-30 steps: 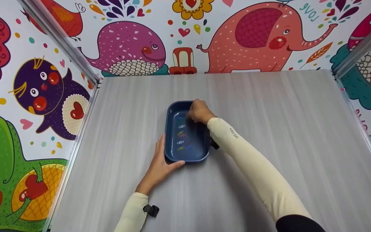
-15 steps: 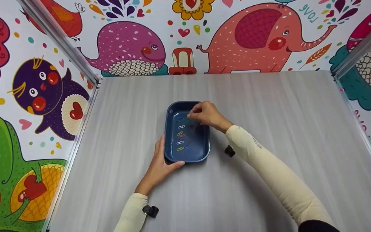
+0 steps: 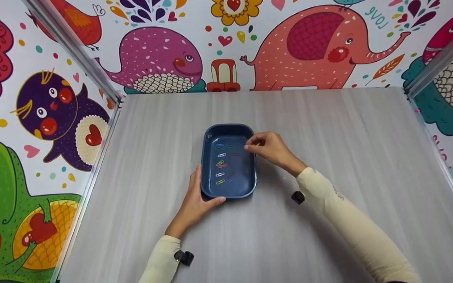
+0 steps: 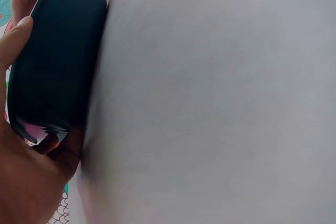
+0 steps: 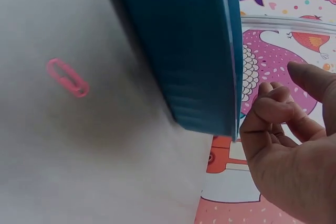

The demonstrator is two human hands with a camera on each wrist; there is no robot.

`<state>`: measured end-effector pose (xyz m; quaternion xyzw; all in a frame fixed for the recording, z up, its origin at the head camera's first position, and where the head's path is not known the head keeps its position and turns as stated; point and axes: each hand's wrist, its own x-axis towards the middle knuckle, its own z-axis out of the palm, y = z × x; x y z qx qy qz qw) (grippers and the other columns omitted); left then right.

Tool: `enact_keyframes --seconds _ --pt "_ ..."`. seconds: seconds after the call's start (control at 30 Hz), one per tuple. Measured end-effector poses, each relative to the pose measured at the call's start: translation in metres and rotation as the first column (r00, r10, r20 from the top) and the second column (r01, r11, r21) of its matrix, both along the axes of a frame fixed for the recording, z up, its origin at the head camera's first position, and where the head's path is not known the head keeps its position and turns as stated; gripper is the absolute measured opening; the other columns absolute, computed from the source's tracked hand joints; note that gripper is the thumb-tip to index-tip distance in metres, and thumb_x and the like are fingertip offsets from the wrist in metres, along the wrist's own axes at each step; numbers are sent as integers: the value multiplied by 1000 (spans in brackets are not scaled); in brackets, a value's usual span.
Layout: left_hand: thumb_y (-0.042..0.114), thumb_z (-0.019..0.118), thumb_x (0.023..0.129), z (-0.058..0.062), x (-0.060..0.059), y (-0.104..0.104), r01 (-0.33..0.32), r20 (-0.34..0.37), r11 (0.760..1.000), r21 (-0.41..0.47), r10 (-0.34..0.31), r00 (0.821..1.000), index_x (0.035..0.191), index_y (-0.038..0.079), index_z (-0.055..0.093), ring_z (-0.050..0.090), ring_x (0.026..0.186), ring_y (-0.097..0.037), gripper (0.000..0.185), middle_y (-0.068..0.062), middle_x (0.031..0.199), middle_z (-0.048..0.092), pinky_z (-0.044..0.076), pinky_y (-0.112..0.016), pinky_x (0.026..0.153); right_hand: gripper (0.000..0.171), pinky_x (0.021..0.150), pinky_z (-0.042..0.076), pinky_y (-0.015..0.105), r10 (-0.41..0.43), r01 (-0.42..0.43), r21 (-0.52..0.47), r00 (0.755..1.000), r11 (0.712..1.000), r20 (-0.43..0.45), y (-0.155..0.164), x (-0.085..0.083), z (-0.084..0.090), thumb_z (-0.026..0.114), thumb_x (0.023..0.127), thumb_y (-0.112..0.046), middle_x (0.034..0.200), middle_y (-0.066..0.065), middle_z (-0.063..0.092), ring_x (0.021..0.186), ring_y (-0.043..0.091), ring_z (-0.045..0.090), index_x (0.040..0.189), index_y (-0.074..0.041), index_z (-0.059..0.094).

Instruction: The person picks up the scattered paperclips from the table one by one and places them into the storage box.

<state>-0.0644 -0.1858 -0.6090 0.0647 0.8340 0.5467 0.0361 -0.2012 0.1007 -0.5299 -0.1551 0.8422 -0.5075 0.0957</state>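
A dark blue tray [image 3: 234, 184] stands lengthwise on the table, with two loose columns of coloured paper clips on its floor. Among them are a white paper clip [image 3: 221, 155], a yellow paper clip [image 3: 220, 182] and a green paper clip [image 3: 229, 146]. My left hand [image 3: 194, 200] holds the tray's near left corner, thumb at the front rim and fingers along the side. Over the right rim is my right hand [image 3: 271, 148], fingers loosely bent. The right wrist view shows its thumb apart from the index finger, with nothing between them.
Outside the tray, a pink paper clip [image 5: 68, 78] lies on the table in the right wrist view. The grey wood-grain table [image 3: 151, 129] is bounded by walls with cartoon animals [image 3: 305, 51] and metal rails [image 3: 89, 184] along the sides.
My right hand has moved out of the tray, rightward and slightly nearer, to its right rim. A green paper clip and a dark red one now show where it was. The left hand stays put.
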Motion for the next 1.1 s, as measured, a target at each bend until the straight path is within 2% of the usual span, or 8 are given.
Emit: enact_keyframes --seconds 0.2,0.57,0.83,1.1 --pt "39 97 86 0 -1 0 -3 2 1000 -9 3 1000 177 5 7 21 165 -40 132 -23 179 17 21 -59 132 13 74 53 25 -18 16 -41 999 999 -40 16 19 -15 83 100 -15 101 6 79 86 22 66 107 -4 84" --pt "39 97 86 0 -2 2 4 6 1000 -5 -4 1000 177 4 7 22 165 -40 132 -22 179 16 21 -59 131 11 69 50 23 -70 61 -111 994 992 -79 43 58 -47 84 99 -8 95 7 79 76 17 64 108 -3 84" --pt "40 97 87 -1 -1 1 -2 9 1000 -6 2 1000 177 5 6 20 165 -40 132 -22 179 15 20 -60 131 14 70 51 23 -85 78 -114 994 990 -62 61 68 -59 85 98 -8 97 8 78 77 18 64 110 -2 83" --pt "39 97 87 0 0 0 -4 5 1000 -2 4 1000 177 7 6 21 165 -40 132 -21 180 15 21 -61 131 13 71 52 21 -96 92 -85 994 992 -48 72 70 -68 84 98 -6 100 6 78 81 19 64 111 -3 83"
